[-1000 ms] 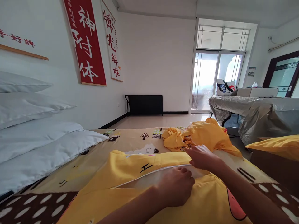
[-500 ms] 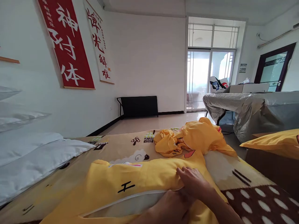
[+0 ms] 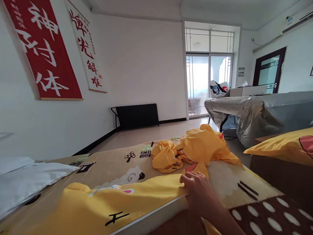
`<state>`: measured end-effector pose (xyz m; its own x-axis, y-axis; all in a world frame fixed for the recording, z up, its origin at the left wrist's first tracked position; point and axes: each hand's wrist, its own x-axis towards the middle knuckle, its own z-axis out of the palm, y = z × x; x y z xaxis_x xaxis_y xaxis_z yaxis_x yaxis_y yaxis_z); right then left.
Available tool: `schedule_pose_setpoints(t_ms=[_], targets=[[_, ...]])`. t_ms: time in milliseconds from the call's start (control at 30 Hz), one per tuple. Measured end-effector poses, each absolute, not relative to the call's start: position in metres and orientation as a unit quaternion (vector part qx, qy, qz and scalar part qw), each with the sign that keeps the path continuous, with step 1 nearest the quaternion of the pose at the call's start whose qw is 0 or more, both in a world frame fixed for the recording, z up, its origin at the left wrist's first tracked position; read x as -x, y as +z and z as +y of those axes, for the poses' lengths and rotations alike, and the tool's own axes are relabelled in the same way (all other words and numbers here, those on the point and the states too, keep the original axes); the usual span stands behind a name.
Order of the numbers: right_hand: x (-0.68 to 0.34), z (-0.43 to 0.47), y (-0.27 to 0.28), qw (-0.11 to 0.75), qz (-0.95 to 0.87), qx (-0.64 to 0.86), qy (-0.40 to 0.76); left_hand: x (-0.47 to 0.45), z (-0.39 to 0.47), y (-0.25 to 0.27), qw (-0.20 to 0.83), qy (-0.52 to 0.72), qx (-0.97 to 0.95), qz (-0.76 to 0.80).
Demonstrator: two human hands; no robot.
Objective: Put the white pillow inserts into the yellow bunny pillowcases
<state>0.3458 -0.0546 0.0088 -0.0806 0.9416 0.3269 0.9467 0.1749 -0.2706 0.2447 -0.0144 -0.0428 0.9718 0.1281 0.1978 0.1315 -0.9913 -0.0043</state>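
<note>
A yellow pillowcase (image 3: 132, 194) with a printed animal face lies before me on the bed, its open side facing me. A strip of white pillow (image 3: 149, 220) shows in the opening. My right hand (image 3: 197, 187) has its fingers curled over the pillowcase's edge near the right corner, closed on the fabric. My left hand (image 3: 174, 223) is low at the opening, beneath the right wrist; only a dark part of it shows and its fingers are hidden. Just beyond the right hand, a printed ear of the case (image 3: 192, 168) sticks up.
Crumpled yellow pillowcases (image 3: 200, 145) lie on the patterned blanket (image 3: 114, 173) farther back. White pillows (image 3: 36, 179) are at the left. A yellow pillow (image 3: 283, 147) rests on a box (image 3: 274, 173) at right. Behind stands a plastic-covered table (image 3: 249, 107).
My view has turned a little right. The pillowcase's near edge has been lifted and sits more slanted; the left hand has sunk lower, out of clear sight. The right hand keeps its grip.
</note>
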Motion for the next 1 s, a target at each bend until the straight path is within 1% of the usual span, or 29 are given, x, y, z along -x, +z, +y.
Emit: schedule_pose_setpoints(t_ms=[200, 267, 400, 467, 567, 633, 767, 867, 933, 1000], targets=[[-0.351, -0.044, 0.003, 0.202, -0.682, 0.703, -0.016, -0.226, -0.015, -0.046, -0.068, -0.083, 0.994, -0.037], [-0.357, -0.042, -0.001, 0.177, -0.662, 0.728, -0.021, -0.222, -0.017, -0.05, -0.047, -0.128, 0.99, -0.047], [-0.368, -0.04, -0.007, 0.103, -0.656, 0.748, -0.004, -0.22, -0.016, -0.056, 0.065, -0.272, 0.957, -0.076], [-0.369, -0.041, -0.005, 0.082, -0.655, 0.751, 0.009, -0.22, -0.015, -0.056, 0.078, -0.278, 0.954, -0.079], [-0.365, -0.045, 0.003, 0.081, -0.643, 0.761, 0.022, -0.22, -0.015, -0.053, 0.053, -0.205, 0.97, -0.119], [-0.359, -0.048, 0.008, 0.091, -0.632, 0.769, 0.021, -0.22, -0.017, -0.051, 0.037, -0.149, 0.977, -0.146], [-0.349, -0.048, 0.003, 0.137, -0.629, 0.765, 0.009, -0.221, -0.018, -0.05, 0.052, -0.085, 0.986, -0.133], [-0.349, -0.038, -0.01, 0.215, -0.655, 0.724, 0.031, -0.222, -0.016, -0.049, 0.048, -0.071, 0.986, -0.143], [-0.352, -0.029, -0.018, 0.28, -0.666, 0.689, 0.06, -0.222, -0.015, -0.048, 0.03, -0.083, 0.984, -0.151], [-0.355, -0.023, -0.024, 0.327, -0.665, 0.666, 0.087, -0.22, -0.014, -0.044, 0.023, -0.097, 0.983, -0.155]])
